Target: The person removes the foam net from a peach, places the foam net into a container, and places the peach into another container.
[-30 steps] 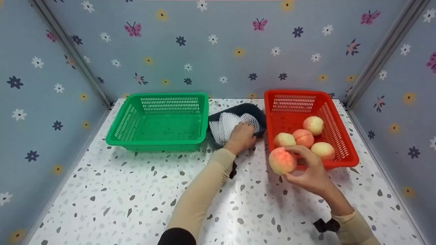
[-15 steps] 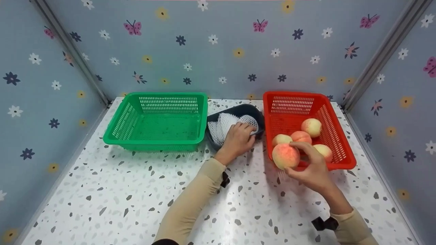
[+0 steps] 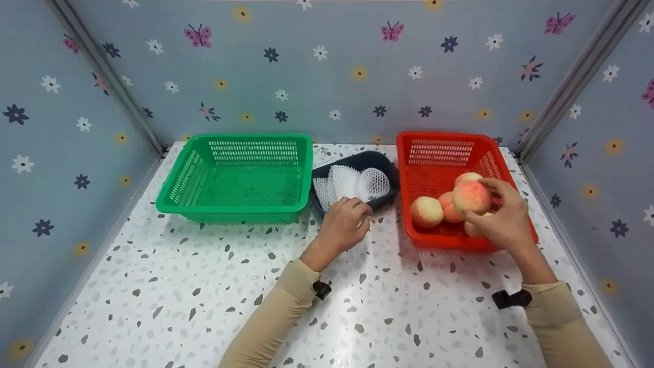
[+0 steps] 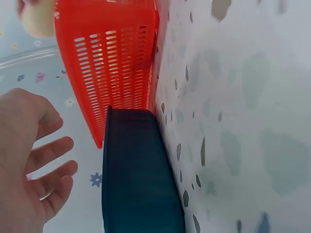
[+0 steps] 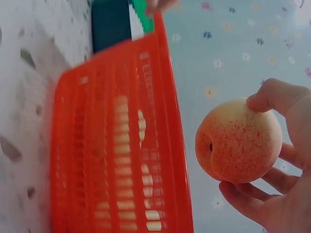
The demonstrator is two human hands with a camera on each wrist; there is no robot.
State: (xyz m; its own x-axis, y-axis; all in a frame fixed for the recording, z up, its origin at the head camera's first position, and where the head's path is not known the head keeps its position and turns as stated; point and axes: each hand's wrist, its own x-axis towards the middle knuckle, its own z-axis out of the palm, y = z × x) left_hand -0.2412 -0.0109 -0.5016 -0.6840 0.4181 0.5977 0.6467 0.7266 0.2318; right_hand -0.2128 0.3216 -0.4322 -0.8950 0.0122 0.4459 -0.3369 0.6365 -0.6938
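Observation:
My right hand (image 3: 506,220) holds a pink-and-yellow peach (image 3: 471,197) between thumb and fingers, above the red basket (image 3: 454,245). The right wrist view shows the same peach (image 5: 238,141) from the side, beyond the basket's rim. Several peaches lie in the basket, among them a pale one (image 3: 427,211) at the left; the held peach and right hand partly cover others. My left hand (image 3: 342,225) is over the near edge of the dark tray (image 3: 375,159), fingers loosely bent around nothing, as the left wrist view confirms. White foam fruit nets (image 3: 347,181) lie in that tray.
A green basket (image 3: 250,189) stands left of the dark tray, at the back of the speckled table (image 3: 204,296). Patterned panels (image 3: 332,66) enclose the table at the back and both sides.
My right hand has carried the peach rightward and away from me, from the basket's near left edge to over its inside. My left hand has drawn back from the nets toward the tray's near edge.

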